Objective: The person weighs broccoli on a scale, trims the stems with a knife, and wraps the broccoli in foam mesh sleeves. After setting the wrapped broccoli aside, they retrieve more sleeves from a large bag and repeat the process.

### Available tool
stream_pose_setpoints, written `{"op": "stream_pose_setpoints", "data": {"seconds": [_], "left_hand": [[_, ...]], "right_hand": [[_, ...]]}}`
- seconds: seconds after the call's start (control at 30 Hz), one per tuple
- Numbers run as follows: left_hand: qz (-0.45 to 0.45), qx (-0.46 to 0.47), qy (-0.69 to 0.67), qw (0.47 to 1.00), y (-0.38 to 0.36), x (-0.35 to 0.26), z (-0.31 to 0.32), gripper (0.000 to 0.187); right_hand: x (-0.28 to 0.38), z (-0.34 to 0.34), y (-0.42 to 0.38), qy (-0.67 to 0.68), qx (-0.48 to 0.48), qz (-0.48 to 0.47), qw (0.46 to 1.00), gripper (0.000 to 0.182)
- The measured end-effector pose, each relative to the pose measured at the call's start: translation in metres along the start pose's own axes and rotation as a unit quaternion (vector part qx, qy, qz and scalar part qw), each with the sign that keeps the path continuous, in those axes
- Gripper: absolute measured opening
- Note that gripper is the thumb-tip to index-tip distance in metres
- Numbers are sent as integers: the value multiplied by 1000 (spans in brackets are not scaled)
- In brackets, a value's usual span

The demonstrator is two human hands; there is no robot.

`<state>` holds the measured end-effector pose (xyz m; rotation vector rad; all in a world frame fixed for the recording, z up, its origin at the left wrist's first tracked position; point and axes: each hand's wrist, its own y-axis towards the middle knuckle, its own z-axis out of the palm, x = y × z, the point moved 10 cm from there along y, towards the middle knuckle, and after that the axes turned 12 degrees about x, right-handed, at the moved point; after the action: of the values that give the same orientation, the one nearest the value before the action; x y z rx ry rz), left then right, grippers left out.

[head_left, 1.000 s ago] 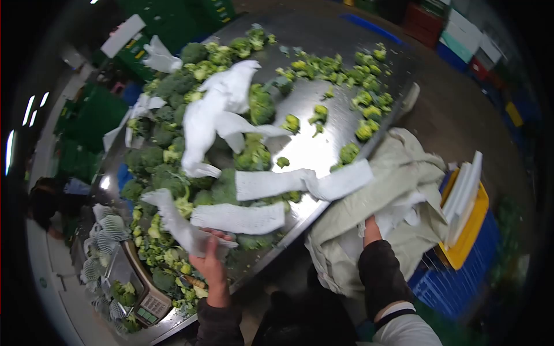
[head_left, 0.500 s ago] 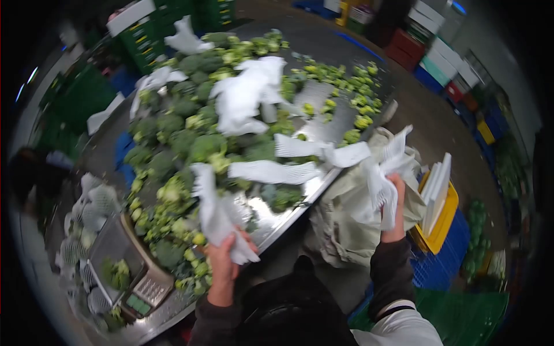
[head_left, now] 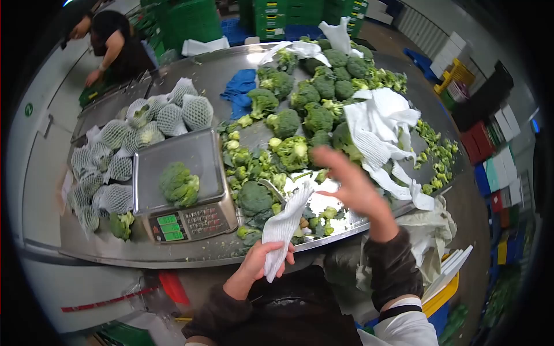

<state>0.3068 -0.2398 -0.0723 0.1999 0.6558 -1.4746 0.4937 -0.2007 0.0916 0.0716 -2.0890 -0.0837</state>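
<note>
My left hand [head_left: 262,259] is closed around the lower end of a white foam net sleeve [head_left: 285,222] at the table's near edge. My right hand [head_left: 355,184] is blurred by motion, raised above the table with thumb and fingers apart and nothing seen in it. Below and left of it lie trimmed broccoli heads [head_left: 291,151] and cut stem pieces. One broccoli head [head_left: 179,184] sits on the scale's pan [head_left: 173,153]. A knife-like blade [head_left: 271,189] shows partly behind the foam sleeve. More white foam sleeves [head_left: 381,124] lie heaped over broccoli at the right.
Several net-wrapped broccoli heads [head_left: 144,124] are piled left of the digital scale [head_left: 196,222]. A blue cloth [head_left: 238,92] lies on the metal table [head_left: 202,72]. Another person [head_left: 112,43] bends over at far left. Green crates [head_left: 190,29] stand behind; a pale sack [head_left: 427,228] hangs at right.
My view has turned left, bringing the scale and the other person into sight. My right hand has let go of its white foam sleeve and moved over the table. The left still holds its sleeve.
</note>
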Motion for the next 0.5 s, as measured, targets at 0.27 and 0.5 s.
{"op": "stream_pose_setpoints", "data": {"seconds": [0.27, 0.5], "left_hand": [[-23, -21, 80, 996, -22, -11, -10, 32], [155, -17, -258, 954, -27, -32, -16, 80]], "right_hand": [[-3, 77, 31, -60, 38, 12, 997, 23], [-97, 116, 11, 527, -145, 125, 828, 31]]}}
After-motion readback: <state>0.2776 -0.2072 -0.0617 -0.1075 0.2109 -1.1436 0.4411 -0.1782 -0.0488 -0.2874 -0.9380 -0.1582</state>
